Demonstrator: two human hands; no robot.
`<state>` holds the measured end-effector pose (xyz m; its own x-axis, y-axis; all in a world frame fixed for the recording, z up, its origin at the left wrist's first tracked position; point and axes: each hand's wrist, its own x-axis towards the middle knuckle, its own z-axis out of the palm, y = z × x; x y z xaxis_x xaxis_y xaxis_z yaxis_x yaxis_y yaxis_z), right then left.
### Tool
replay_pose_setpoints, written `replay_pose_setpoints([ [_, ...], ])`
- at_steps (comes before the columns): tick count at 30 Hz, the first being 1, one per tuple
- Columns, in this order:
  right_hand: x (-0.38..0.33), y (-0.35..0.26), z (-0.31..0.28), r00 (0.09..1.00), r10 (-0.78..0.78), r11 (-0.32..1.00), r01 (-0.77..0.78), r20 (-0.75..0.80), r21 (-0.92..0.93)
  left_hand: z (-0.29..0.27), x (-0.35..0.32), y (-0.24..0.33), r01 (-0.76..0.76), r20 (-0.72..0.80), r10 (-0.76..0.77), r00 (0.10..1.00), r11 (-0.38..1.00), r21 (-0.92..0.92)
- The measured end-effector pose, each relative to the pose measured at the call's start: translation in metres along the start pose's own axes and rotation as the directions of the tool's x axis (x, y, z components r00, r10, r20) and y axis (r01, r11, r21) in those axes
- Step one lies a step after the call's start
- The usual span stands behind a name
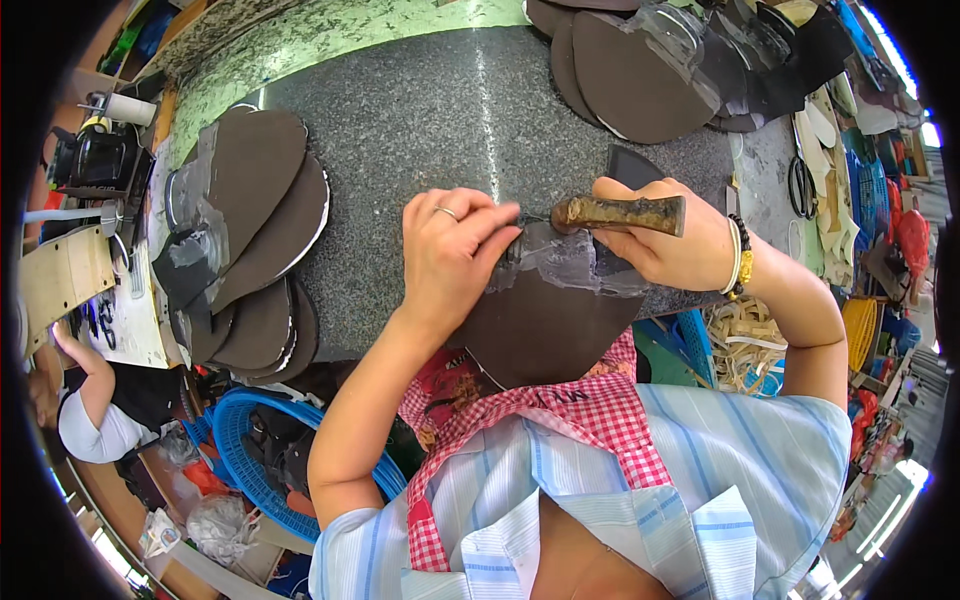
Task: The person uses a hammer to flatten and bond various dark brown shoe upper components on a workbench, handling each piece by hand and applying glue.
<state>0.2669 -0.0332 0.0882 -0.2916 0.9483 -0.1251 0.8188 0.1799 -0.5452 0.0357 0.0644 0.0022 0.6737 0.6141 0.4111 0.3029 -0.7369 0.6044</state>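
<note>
A dark brown, rounded sheet piece [555, 325] lies at the near edge of the stone slab, partly over my apron. Its far end carries a dull, greyish smeared film and a black strip. My left hand [450, 250], with a ring on it, pinches the black edge at that end between thumb and fingers. My right hand [665, 235] grips a hammer with a worn, brownish head [620, 212]; its rounded face is close to the black edge, beside my left fingertips. Its handle is hidden in my hand. A black curved piece [632, 166] lies just beyond my right hand.
Stacked brown pieces lie on the left [262, 190] and far right [640, 75] of the speckled stone slab [400, 110]. Scissors [801, 187] rest at the right. A blue basket [238, 425] stands below left, near another person's arm [92, 375]. Cut scraps [742, 340] fill the lower right.
</note>
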Motion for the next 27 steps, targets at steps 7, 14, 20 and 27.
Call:
replay_pose_setpoints([
  [7,0.016,-0.004,0.002,0.996,0.039,0.998,-0.043,0.083,0.045,-0.003,0.002,0.004,-0.047,-0.028,0.051,0.998,0.99,0.136],
  [14,0.026,0.009,-0.001,0.984,-0.176,0.984,0.176,-0.023,-0.006,0.0,-0.005,0.0,-0.152,0.004,0.153,0.988,0.98,0.125],
  [20,0.031,0.005,-0.001,0.994,-0.095,0.993,0.099,0.058,-0.061,-0.002,-0.008,0.003,-0.226,0.062,0.217,0.974,0.931,0.287],
  [27,0.035,-0.001,-0.001,0.998,-0.06,0.998,0.061,0.036,-0.032,-0.004,-0.007,0.009,-0.24,0.104,0.219,0.97,0.925,0.295],
])
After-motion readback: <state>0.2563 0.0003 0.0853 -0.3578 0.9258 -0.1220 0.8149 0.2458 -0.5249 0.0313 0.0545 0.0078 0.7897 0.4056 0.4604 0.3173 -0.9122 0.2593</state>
